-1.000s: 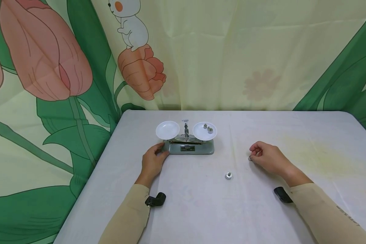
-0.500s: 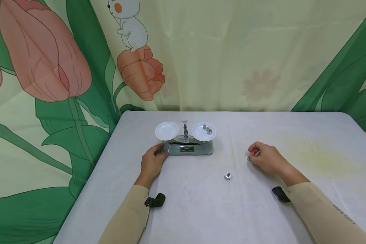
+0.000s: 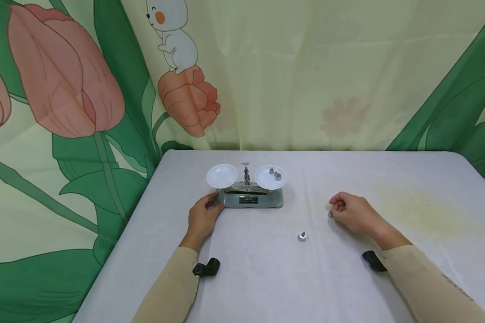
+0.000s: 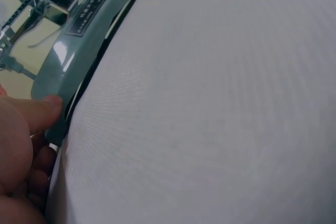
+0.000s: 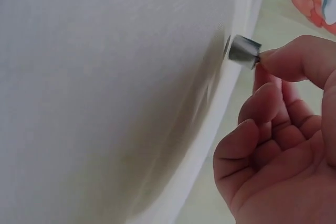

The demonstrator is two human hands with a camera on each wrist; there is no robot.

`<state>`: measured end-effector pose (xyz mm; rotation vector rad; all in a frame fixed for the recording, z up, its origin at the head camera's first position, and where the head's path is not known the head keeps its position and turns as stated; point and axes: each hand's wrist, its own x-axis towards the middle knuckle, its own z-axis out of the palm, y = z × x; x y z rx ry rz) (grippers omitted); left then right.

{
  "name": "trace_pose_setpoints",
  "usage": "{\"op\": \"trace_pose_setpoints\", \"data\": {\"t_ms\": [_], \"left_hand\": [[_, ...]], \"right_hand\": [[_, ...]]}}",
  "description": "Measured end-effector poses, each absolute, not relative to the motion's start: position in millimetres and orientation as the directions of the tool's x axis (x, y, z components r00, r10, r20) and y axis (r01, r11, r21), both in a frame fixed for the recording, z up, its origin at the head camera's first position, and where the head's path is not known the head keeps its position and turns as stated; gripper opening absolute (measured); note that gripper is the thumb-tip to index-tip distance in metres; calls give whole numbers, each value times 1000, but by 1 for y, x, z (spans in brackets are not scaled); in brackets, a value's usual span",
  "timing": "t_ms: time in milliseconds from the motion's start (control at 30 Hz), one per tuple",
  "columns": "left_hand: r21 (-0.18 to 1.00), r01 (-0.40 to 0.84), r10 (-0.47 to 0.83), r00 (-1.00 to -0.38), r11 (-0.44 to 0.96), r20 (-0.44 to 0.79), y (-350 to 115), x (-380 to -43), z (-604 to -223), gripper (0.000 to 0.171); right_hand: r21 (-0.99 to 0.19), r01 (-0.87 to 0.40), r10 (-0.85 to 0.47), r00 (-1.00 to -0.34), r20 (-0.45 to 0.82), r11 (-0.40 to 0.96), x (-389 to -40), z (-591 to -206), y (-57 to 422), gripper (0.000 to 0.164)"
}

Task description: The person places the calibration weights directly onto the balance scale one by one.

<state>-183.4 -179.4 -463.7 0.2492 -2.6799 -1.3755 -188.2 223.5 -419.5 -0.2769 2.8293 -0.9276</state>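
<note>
A balance scale with a grey-green base (image 3: pixel 262 200) stands toward the back of the table. My left hand (image 3: pixel 201 220) grips the left end of that base, the thumb (image 4: pixel 44 113) on its front side in the left wrist view. Of the two white pans, the left pan (image 3: pixel 222 176) is bare, while the right pan (image 3: pixel 266 181) bears several small metal weights (image 3: pixel 277 176). Off to the right, my right hand (image 3: pixel 355 213) pinches a small cylindrical metal weight (image 5: pixel 243 51) by its knob, close to the tabletop. Another weight (image 3: pixel 302 236) stands upright on the table between the hands.
A white cloth covers the table (image 3: pixel 258 278), with a yellowish stain at the right. Behind the far edge hangs a patterned curtain (image 3: pixel 291 80). Black wrist cameras sit on both forearms, the left camera (image 3: pixel 207 268) and the right camera (image 3: pixel 374 261).
The head view has shifted slightly, so everything sits a little lower in it. Both hands keep their places, the left on the scale's base and the right pinching the weight.
</note>
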Motion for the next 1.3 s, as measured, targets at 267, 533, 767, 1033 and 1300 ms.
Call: {"op": "trace_pose_setpoints", "data": {"t_ms": [267,533,767,1033,1300], "left_hand": [[812,-93,-206,-978,577,34,-182,-182,-465,44],[804,-97,-211,-977,587,36,-184,-183,-466,44],[803,-89,-213,-976,590,48,-182,-182,-464,44],[805,-72,-212,-975,589,68,-181,-182,-465,43],[813,-100,-218,-975,573,34,-176,-184,-464,44]], "right_hand": [[-611,-218,-276,-961,-1,761,-186,-408,219,18],[-636,-250,-331,-944,-8,730,-186,-384,194,19],[-626,-312,-371,-928,40,714,-193,-371,175,17],[-621,-365,-408,-910,79,694,-207,-354,150,15],[-623,-378,-421,-903,85,685,-221,-339,127,20]]}}
